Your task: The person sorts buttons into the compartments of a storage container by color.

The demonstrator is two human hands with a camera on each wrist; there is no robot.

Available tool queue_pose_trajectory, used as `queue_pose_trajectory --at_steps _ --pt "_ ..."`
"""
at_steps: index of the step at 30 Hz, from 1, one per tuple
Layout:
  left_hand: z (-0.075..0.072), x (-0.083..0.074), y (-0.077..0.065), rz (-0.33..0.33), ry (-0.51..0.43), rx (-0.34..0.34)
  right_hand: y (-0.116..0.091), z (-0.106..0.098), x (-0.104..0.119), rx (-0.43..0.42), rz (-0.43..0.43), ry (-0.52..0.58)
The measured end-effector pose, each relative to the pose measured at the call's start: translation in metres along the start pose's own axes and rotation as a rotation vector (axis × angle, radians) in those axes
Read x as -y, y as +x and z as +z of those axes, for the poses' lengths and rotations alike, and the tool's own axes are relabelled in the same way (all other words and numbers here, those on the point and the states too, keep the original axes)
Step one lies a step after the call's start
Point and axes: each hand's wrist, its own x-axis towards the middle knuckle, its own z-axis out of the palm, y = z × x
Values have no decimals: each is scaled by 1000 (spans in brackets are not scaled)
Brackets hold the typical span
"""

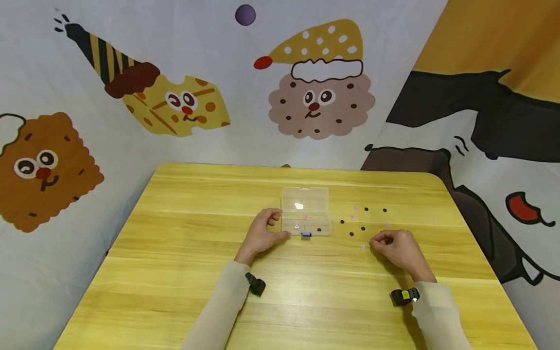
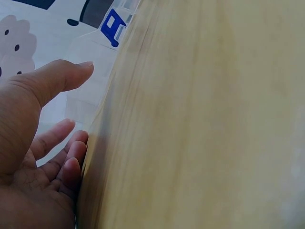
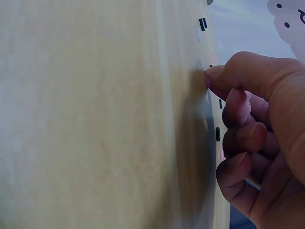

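Head view: two pale sleeves [image 1: 439, 301] come in from the near edge, a small black camera [image 1: 401, 297] strapped at each wrist. The right hand [image 1: 400, 248] is low over the desk [image 1: 280, 311], thumb and forefinger tips closed together, the others curled; the right wrist view shows a pink piece [image 3: 208, 81] pinched between those tips, seen nearly edge-on as a thin strip whose long axis runs up and down that picture. Just left of these fingertips lies a pale pink disc [image 1: 362, 246]. The left hand [image 1: 259, 238] grips nothing: its thumb is stretched out, its fingers loosely bent, and both reach the left side of a clear plastic box [image 1: 312, 224], the thumb at the near corner, the forefinger farther up. The box extends rightward from those fingers, its long axis left to right, blue latch [image 1: 306, 235] facing the person and lid [image 1: 312, 197] swung back on the far side. Inside are a pink piece and a black one. Between the box and the right fingers, and beyond these, black discs [image 1: 363, 228] and more pink ones lie scattered. Farthest from both hands hangs a cartoon-printed cloth [image 1: 249, 112].
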Motion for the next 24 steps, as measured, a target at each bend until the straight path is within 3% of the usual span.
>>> queue_pose_trajectory --at_steps 10,24 --pt "1 1 1 -3 10 -5 -3 -9 -6 29 -3 -5" --pt "0 -1 0 -9 7 -3 -3 -7 -3 23 -21 -12"
